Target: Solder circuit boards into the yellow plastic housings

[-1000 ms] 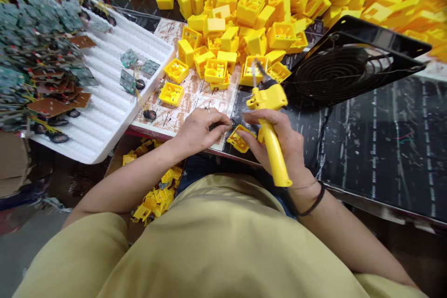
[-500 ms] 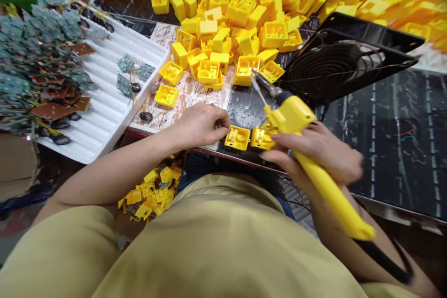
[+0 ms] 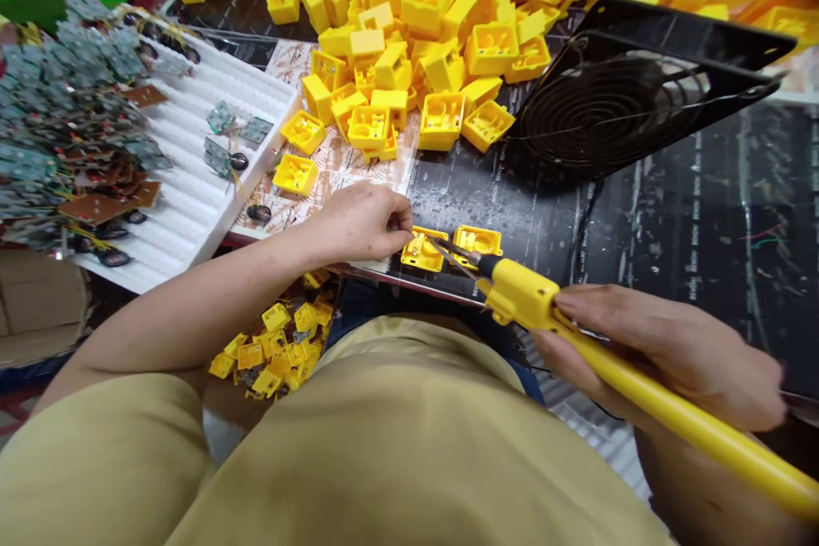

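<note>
My right hand (image 3: 671, 350) is closed around the yellow handle of a soldering iron (image 3: 525, 290) with a solder feed tube beside its barrel. The iron's tip points left and reaches over an open yellow plastic housing (image 3: 423, 251) at the table's front edge; contact is too small to tell. Against the left side of that housing, my left hand (image 3: 368, 222) is closed in a pinch. Whatever lies between its fingertips is hidden. A second open yellow housing (image 3: 479, 244) sits just to the right, partly behind the iron's barrel.
Many yellow housings (image 3: 428, 4) are heaped at the back. A black fan (image 3: 601, 111) stands at the right. On the left, a white foam tray (image 3: 185, 222) bears circuit boards (image 3: 77, 128) with wired round parts. More yellow pieces (image 3: 275, 354) lie below the table edge.
My right hand has moved right and down, turning the iron flatter. Its tip has come down from near the heap to the left front housing. My left hand keeps its pinch there.
</note>
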{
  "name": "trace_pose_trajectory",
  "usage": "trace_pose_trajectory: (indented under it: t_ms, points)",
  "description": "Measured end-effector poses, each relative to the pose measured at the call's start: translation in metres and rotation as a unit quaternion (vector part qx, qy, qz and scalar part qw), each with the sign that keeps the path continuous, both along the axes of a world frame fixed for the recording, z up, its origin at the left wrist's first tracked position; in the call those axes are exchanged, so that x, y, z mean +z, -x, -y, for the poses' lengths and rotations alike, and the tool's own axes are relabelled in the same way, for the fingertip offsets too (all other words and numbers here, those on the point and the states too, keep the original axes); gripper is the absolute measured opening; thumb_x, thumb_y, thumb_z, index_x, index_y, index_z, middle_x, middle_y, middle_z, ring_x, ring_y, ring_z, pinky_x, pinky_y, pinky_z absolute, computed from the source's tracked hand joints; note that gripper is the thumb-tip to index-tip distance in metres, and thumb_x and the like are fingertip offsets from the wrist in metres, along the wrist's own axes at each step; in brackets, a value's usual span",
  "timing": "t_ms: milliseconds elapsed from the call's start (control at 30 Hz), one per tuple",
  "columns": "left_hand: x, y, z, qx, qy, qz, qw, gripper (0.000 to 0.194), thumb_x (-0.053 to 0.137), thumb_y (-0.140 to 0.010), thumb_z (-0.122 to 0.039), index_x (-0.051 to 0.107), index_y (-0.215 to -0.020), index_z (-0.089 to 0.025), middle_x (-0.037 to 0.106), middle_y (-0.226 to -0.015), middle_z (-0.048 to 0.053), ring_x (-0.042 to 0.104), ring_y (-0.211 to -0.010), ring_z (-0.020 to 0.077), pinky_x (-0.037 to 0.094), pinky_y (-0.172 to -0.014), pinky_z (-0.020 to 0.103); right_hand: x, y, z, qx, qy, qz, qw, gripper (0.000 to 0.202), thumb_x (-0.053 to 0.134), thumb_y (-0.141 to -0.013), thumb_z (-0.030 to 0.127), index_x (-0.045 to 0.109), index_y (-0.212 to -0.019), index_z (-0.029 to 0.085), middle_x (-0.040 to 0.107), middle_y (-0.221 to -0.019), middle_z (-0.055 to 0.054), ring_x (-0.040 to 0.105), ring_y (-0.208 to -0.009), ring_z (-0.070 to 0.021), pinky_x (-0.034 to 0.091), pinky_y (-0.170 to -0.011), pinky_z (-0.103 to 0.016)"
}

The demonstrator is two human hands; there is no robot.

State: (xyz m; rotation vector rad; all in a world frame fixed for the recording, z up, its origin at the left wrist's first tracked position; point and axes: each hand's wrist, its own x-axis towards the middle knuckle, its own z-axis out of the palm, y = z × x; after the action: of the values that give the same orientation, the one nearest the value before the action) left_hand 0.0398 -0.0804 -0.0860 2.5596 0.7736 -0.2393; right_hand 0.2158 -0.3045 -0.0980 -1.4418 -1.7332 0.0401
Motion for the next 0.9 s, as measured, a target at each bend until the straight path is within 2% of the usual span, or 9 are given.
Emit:
trace_pose_trajectory:
  t_ms: [67,100,167,367,467,600,733,800,900]
  points:
    - [0.002,-0.001,0.000,-0.007,-0.008,-0.012,1.000,0.013,0.064,-0.074,-0.021,0.075,-0.081,-0.020,0.073,-0.077,0.003,0.065,-0.074,0.0201,0.043,-0.066,0.028,-0.005,-0.001,-0.007,0.045,0.006,0.014,0.999,0.009,0.065,-0.092,0.024,0.061,-0.100,0.022,0.067,-0.077,0.000,0.067,-0.069,-0.0134,0.059,-0.062,-0.023]
    - [0.003,-0.002,0.000,-0.010,-0.013,-0.017,1.000,0.014,0.063,-0.074,-0.021,0.075,-0.081,-0.020,0.073,-0.077,0.003,0.066,-0.075,0.0205,0.043,-0.067,0.028,-0.006,-0.002,-0.009,0.043,0.024,0.025,0.998,0.005,0.064,-0.093,0.025,0.060,-0.093,0.022,0.067,-0.077,-0.001,0.067,-0.069,-0.0131,0.059,-0.064,-0.024]
    - [0.004,-0.003,0.000,-0.016,-0.019,-0.023,0.999,0.015,0.062,-0.074,-0.021,0.075,-0.081,-0.021,0.073,-0.078,0.003,0.066,-0.077,0.0208,0.044,-0.068,0.029,-0.005,-0.004,-0.012,0.039,0.040,0.050,0.997,0.008,0.066,-0.092,0.024,0.059,-0.087,0.022,0.067,-0.077,0.000,0.067,-0.069,-0.0128,0.061,-0.066,-0.024]
    - [0.004,-0.005,0.000,-0.016,-0.020,-0.025,0.999,0.013,0.063,-0.072,-0.021,0.074,-0.078,-0.021,0.069,-0.069,0.002,0.062,-0.068,0.0187,0.043,-0.067,0.029,0.009,-0.007,-0.019,0.092,-0.041,0.095,0.990,0.021,0.078,-0.079,0.015,0.061,-0.090,0.018,0.069,-0.078,0.000,0.067,-0.066,-0.0108,0.061,-0.065,-0.021]
    - [0.003,-0.006,0.000,-0.015,-0.014,-0.018,1.000,0.010,0.063,-0.070,-0.020,0.073,-0.074,-0.021,0.065,-0.064,0.001,0.058,-0.064,0.0173,0.041,-0.065,0.029,0.015,-0.017,-0.014,0.075,0.001,0.103,0.992,0.008,0.070,-0.088,0.022,0.062,-0.091,0.020,0.069,-0.079,-0.001,0.068,-0.069,-0.0121,0.061,-0.066,-0.023]
    - [0.003,-0.007,-0.001,-0.017,-0.005,-0.004,1.000,0.009,0.063,-0.069,-0.019,0.072,-0.070,-0.021,0.064,-0.064,0.001,0.058,-0.064,0.0168,0.041,-0.066,0.028,0.014,-0.026,-0.005,0.052,0.009,0.127,0.990,0.007,0.067,-0.092,0.027,0.062,-0.094,0.023,0.070,-0.081,-0.002,0.068,-0.067,-0.0127,0.057,-0.052,-0.020]
    - [0.006,-0.007,-0.001,-0.021,-0.020,-0.014,0.999,0.008,0.064,-0.070,-0.021,0.072,-0.070,-0.021,0.065,-0.064,0.000,0.059,-0.065,0.0167,0.040,-0.064,0.027,0.008,-0.029,-0.002,-0.008,0.035,0.040,0.999,0.006,0.065,-0.093,0.031,0.063,-0.098,0.028,0.070,-0.083,-0.002,0.068,-0.067,-0.0148,0.056,-0.050,-0.023]
    - [0.007,-0.007,-0.001,-0.019,-0.026,-0.026,0.999,0.008,0.064,-0.071,-0.022,0.072,-0.071,-0.021,0.066,-0.066,0.001,0.060,-0.066,0.0175,0.039,-0.063,0.028,0.002,-0.035,-0.001,0.003,0.054,0.015,0.998,0.023,0.071,-0.089,0.033,0.063,-0.110,0.035,0.071,-0.088,0.000,0.068,-0.063,-0.0154,0.054,-0.045,-0.024]
    - [0.007,-0.009,0.001,-0.016,-0.026,-0.043,0.999,0.008,0.064,-0.072,-0.022,0.072,-0.072,-0.021,0.068,-0.069,0.001,0.061,-0.069,0.0180,0.040,-0.064,0.027,-0.008,-0.044,0.001,-0.008,0.046,0.032,0.998,0.052,0.073,-0.087,0.038,0.050,-0.133,0.044,0.073,-0.095,0.001,0.066,-0.057,-0.0157,0.051,-0.042,-0.026]
